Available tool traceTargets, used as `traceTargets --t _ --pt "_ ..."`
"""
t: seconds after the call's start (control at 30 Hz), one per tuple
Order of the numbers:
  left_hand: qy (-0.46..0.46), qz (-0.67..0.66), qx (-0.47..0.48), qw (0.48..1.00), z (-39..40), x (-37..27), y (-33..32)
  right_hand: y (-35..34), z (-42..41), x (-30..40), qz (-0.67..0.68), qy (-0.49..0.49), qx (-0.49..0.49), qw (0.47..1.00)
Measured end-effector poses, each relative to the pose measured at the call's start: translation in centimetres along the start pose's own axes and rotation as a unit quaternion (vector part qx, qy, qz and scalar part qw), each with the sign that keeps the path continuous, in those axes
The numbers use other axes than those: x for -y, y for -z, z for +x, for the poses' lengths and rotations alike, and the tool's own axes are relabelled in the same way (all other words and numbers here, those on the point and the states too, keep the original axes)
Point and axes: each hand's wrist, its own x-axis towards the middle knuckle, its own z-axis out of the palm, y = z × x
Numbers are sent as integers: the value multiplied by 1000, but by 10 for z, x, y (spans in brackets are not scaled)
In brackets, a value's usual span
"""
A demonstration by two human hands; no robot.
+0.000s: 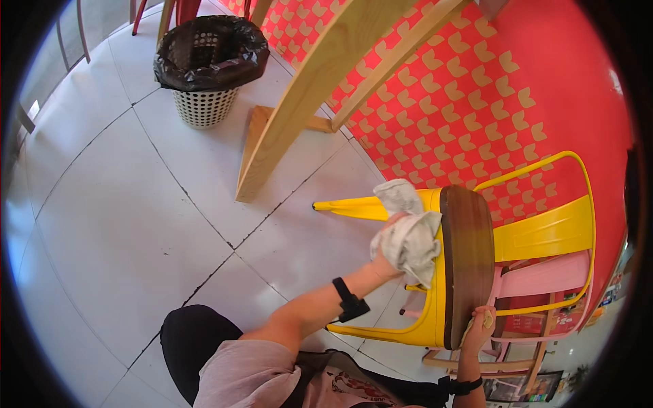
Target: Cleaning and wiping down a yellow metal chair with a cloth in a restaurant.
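A yellow metal chair (543,232) with a dark brown seat pad (468,268) stands before me, lying sideways in the picture. My left hand (390,255) grips a crumpled whitish cloth (413,239) against the chair's yellow frame, just beneath the seat edge. Part of the cloth hides the fingers. At the near corner of the seat pad, my right hand (479,329) holds a small yellowish cloth (487,320) close to the backrest. Each wrist wears a black band.
A pink chair (546,275) stands right behind the yellow one. Wooden table legs (306,86) rise near the red patterned wall (438,92). A perforated bin (206,107) with a black bag stands on the tiled floor (117,204). More wooden furniture shows at lower right.
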Motion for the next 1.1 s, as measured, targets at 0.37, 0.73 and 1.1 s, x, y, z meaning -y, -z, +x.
traceTargets --t 0.37,0.73,1.1 --pt "113 284 -10 952 -37 133 105 -6 -2 7 47 -3 -32 998" --pt "116 -181 130 968 -36 46 -30 0 0 13 -33 16 7 999" --pt "101 232 109 961 -11 132 77 3 -3 11 -28 6 1 1000"
